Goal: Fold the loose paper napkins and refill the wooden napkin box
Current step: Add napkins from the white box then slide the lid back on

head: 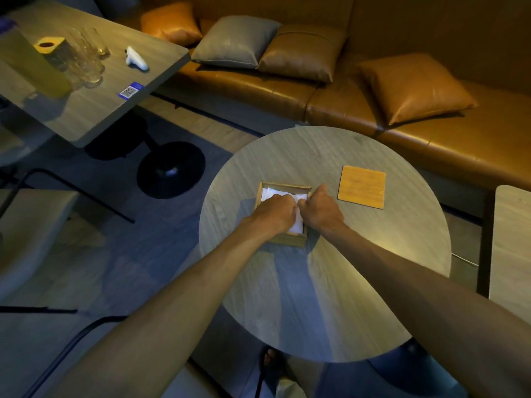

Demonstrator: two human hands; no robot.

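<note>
Napkins in wooden box, pinched by left grip, right grip; flat board lies apart, rightward, on round table.

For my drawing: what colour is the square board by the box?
The board is orange-brown wood; head view.

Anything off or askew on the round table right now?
Nothing spilled or damaged. The wooden lid lies flat on the table, right of the open napkin box; the left hand and right hand curl onto the white napkins inside.
</note>
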